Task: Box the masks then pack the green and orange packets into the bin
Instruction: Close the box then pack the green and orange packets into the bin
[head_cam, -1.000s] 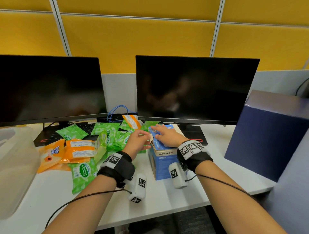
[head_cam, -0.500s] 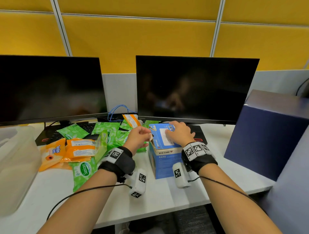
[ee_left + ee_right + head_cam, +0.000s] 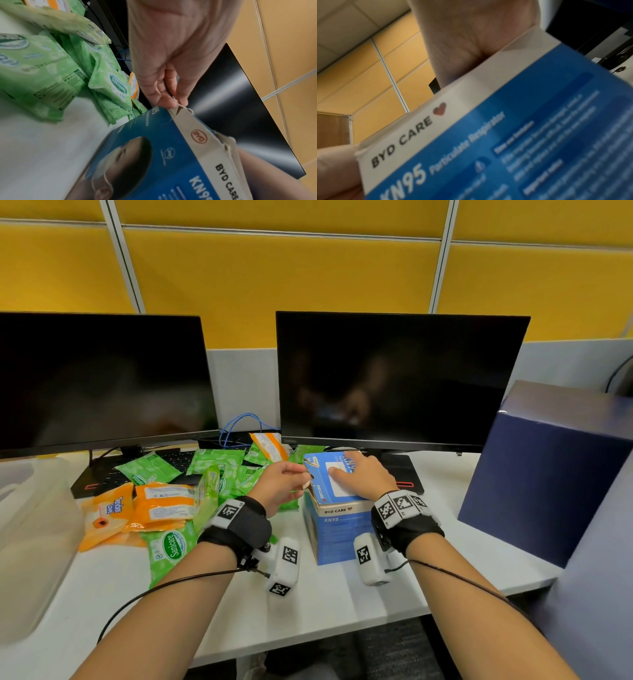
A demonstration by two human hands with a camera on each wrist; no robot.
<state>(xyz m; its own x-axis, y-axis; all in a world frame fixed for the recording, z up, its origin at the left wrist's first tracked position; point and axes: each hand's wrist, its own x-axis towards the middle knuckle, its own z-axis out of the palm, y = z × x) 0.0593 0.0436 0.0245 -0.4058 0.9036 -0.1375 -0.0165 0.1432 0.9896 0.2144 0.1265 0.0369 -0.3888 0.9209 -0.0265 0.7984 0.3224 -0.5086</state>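
A blue KN95 mask box (image 3: pixel 337 530) stands upright mid-desk. My right hand (image 3: pixel 346 465) lies flat on its lid, fingers stretched toward the far edge. My left hand (image 3: pixel 303 474) pinches a cardboard side flap at the box's top left corner; the left wrist view shows the hand (image 3: pixel 173 104) pinching that flap on the box (image 3: pixel 145 155). In the right wrist view only the palm (image 3: pixel 471 47) shows above the box (image 3: pixel 522 135). Green packets (image 3: pixel 215 463) and orange packets (image 3: pixel 161 505) lie heaped to the left. A clear plastic bin (image 3: pixel 30 525) stands at the far left.
Two dark monitors (image 3: pixel 400 381) stand at the back, with a black keyboard (image 3: pixel 113 474) and a blue cable (image 3: pixel 239 426) beneath them. A tall dark blue box (image 3: pixel 548 474) stands at the right. The desk's front edge (image 3: pixel 308 642) runs below my forearms.
My right hand has slid right and farther across the lid, which now lies lower on the box. My left hand has stayed at the box's left top edge, fingers on the flap.
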